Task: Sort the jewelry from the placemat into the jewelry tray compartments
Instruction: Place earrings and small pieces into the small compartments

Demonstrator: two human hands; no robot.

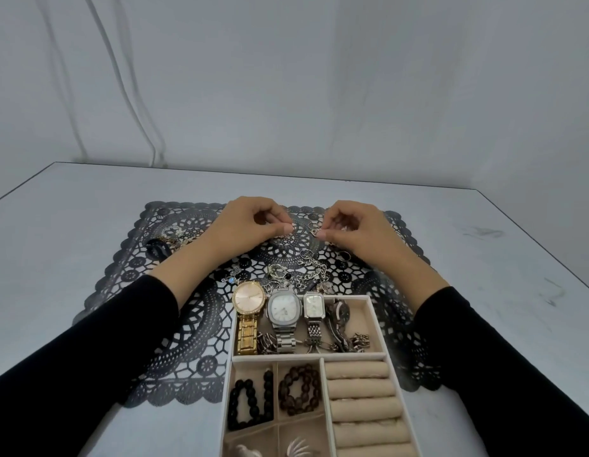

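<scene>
Grey table [72,232]; tray [286,358] holds watches [284,310] in far compartment, bead bracelets [299,394] nearer.

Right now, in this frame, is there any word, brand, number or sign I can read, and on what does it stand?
No text can be read anywhere in this view.
gold watch: any dial marking is too small to read.
silver watch: dial blurred, unreadable.
small rectangular watch: dial blurred, unreadable.
jewelry tray and placemat: no print visible.
</scene>
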